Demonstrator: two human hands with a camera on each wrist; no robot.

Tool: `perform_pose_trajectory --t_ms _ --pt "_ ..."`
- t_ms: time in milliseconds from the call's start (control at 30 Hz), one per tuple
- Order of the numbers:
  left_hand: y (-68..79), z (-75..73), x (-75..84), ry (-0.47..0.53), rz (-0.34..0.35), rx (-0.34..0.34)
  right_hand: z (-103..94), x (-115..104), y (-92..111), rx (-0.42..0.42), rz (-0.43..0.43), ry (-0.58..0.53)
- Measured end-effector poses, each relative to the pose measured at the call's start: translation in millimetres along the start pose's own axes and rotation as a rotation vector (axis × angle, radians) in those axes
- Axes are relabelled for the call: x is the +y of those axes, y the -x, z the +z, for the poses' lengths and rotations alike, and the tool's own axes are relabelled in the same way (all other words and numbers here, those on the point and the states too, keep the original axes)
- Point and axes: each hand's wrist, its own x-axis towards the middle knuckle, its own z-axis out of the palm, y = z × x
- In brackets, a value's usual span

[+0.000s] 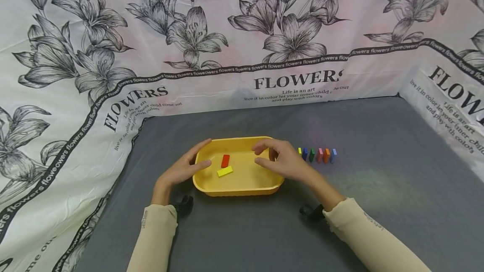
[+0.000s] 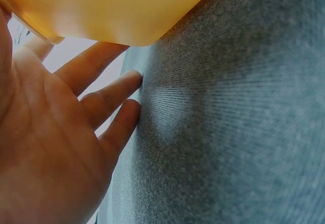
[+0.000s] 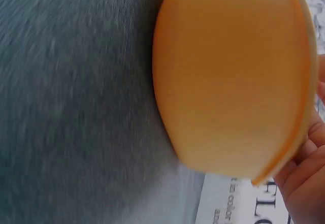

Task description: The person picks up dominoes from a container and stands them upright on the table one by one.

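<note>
In the head view a yellow plastic tray (image 1: 242, 190) stands on the grey cloth. A red block (image 1: 225, 161) and a yellow block (image 1: 224, 171) lie inside it, left of its middle. My left hand (image 1: 185, 167) holds the tray's left end, thumb over the rim and fingers outside. The left wrist view shows its lower fingers (image 2: 114, 97) spread beside the tray wall (image 2: 111, 10). My right hand (image 1: 283, 158) is over the tray's right end, thumb and index finger apart, with nothing visible between them. The right wrist view shows the tray's outer wall (image 3: 233, 76) and part of that hand (image 3: 304, 183).
Right of the tray, several small upright blocks stand in a row, among them a green block (image 1: 311, 155), an orange block (image 1: 326, 155) and a light blue block (image 1: 333, 155). Part of the row is behind my right hand. A flower-printed cloth (image 1: 211, 53) hangs behind and along the sides.
</note>
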Motion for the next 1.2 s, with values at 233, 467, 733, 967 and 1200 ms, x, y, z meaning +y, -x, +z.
perform_pose_trajectory --t_ms 233,467,733,967,1200 --pt "-2.2 -0.3 3.7 -0.006 0.001 0.001 14.9 -8 -5 -0.081 -0.035 0.092" --pt "-5.4 -0.4 5.0 -0.008 -0.003 0.005 24.9 -13 -11 -0.127 -0.044 0.167" --pt "-1.1 -0.3 3.1 -0.003 -0.010 0.010 40.9 -14 -22 -0.181 -0.026 0.249" --pt "1.3 -0.1 0.6 0.011 -0.003 0.005 56.0 -16 -29 -0.241 0.025 0.248" --pt "1.4 -0.2 1.2 0.012 0.009 -0.006 71.8 -17 -37 -0.275 0.049 0.286"
